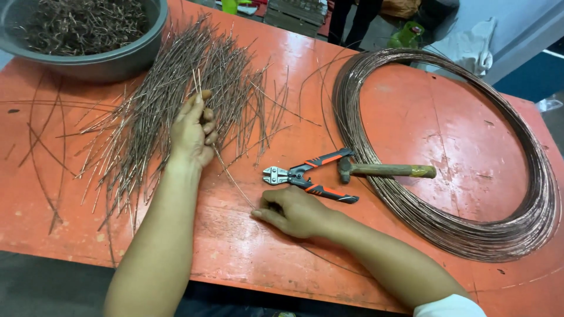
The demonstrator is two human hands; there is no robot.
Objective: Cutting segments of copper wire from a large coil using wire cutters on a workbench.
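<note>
I see my left hand (194, 130) resting on the pile of cut wire rods (170, 111), fingers curled around a few of them and pinching them upright at the tips. The pile fans out across the upper left of the table, its rods running mostly from seven o'clock toward one o'clock, the far ends spreading near the grey basin (117, 58) at eleven o'clock, which holds more short wire scraps. My right hand (294, 212) lies knuckles-up low on the table, fingers loosely bent, its fingertips pinching one thin single wire (235, 182) that runs from there toward eleven o'clock into the pile.

Just beyond the right hand, at twelve o'clock from it, lie small bolt cutters (305, 176) with orange-and-black handles, jaws pointing to nine o'clock. A hammer (385, 170) lies beside them, head toward the cutters, wooden handle pointing to three o'clock, resting across the big wire coil (529, 217) that fills the right half.

The table (411, 111) is a worn, scratched orange-red sheet. Beyond its far edge I see a pale floor and someone's dark legs (352, 17).
</note>
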